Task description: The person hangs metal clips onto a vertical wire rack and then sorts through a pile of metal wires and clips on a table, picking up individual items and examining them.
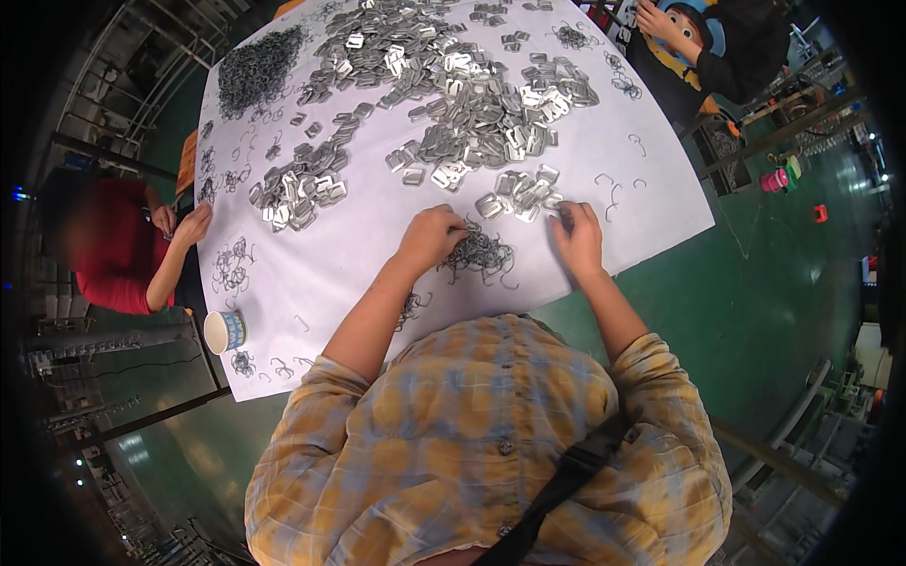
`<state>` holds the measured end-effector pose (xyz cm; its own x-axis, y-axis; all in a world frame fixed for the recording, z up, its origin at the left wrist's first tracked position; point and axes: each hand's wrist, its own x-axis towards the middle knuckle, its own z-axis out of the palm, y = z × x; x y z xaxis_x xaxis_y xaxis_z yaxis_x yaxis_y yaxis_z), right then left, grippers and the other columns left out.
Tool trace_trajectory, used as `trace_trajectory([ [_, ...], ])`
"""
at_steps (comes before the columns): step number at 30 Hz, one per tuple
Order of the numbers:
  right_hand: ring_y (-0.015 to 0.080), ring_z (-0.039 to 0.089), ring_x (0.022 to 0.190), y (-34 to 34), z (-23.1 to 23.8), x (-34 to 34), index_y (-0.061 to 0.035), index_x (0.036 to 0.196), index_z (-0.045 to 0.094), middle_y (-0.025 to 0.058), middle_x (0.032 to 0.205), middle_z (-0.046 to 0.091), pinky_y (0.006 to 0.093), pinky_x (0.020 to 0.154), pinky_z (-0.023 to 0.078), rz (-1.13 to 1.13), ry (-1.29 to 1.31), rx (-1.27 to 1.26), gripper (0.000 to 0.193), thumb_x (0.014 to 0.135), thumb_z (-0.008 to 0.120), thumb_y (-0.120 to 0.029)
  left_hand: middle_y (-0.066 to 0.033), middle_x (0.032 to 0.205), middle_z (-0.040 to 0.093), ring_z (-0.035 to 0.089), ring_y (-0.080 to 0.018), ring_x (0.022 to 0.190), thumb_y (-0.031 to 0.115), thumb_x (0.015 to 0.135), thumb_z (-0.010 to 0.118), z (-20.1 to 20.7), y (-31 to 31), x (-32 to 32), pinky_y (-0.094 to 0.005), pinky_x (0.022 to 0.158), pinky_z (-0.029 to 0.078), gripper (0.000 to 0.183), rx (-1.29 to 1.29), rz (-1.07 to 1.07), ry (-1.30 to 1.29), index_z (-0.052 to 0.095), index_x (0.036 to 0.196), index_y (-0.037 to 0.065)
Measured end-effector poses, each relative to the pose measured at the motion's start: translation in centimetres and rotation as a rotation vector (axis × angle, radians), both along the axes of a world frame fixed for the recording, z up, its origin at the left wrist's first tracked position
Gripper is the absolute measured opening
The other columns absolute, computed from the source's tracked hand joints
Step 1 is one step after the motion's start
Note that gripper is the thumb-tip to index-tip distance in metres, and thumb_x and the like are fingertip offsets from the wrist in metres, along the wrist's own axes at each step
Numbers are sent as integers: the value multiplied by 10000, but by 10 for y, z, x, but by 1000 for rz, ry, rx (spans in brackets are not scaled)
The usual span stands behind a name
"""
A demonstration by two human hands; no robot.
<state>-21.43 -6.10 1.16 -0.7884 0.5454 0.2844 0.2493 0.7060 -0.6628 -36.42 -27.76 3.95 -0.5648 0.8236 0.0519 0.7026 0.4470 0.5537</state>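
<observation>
My left hand [432, 239] is closed, its fingertips pinched at the upper left edge of a small heap of dark bent wire hooks [483, 253]. What sits between those fingertips is too small to make out. To the right, my right hand [580, 242] curls with thumb and fingers drawn together at the edge of a small group of flat silver metal buckles [521, 193]. Its fingertips reach the nearest buckles, and whatever they grip is partly hidden. More hooks [411, 309] lie beside my left forearm.
A large pile of silver buckles [472, 123] spreads over the white-covered table [368, 212]. Dense dark hooks [260, 74] form a mass at the far left. A paper cup [225, 332] stands at the left edge. Co-workers sit left, in a red shirt [118, 241], and far right, in dark sleeves [741, 57].
</observation>
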Motion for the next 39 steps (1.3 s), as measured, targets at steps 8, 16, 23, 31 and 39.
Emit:
trace_trajectory([
  [8,294,518,829,5,-4,-28,8,1024,586,138,863,523,373,731,437,21,-34,19,453,648,736,-196,-26,648,628,513,-50,502,112,721,726,16,-17,-3,-193,459,380,130,119,314,-752,682,770,0],
  [16,270,513,806,17,-3,-40,-38,934,644,105,839,525,376,709,420,175,-86,159,416,594,768,-244,-43,676,635,567,-68,557,27,724,700,7,-17,13,-184,480,415,106,332,375,-899,599,750,9],
  [23,273,529,736,22,-1,-58,-48,831,646,92,798,528,390,653,419,329,-9,432,225,697,693,-222,-47,731,644,585,-70,628,6,745,678,7,11,24,-185,563,454,65,391,318,-881,632,787,-13],
  [31,237,632,832,37,31,-60,23,921,527,135,916,583,320,687,520,213,73,-1222,126,877,524,-95,-30,717,631,539,-56,639,58,746,695,28,59,31,-189,572,428,100,624,435,-890,653,805,-11],
  [39,241,614,877,8,42,-47,-21,964,468,120,930,585,346,765,517,305,316,-1623,96,889,502,-69,4,664,593,419,-30,539,131,735,721,25,89,35,-180,479,300,147,798,522,-1078,655,788,11],
])
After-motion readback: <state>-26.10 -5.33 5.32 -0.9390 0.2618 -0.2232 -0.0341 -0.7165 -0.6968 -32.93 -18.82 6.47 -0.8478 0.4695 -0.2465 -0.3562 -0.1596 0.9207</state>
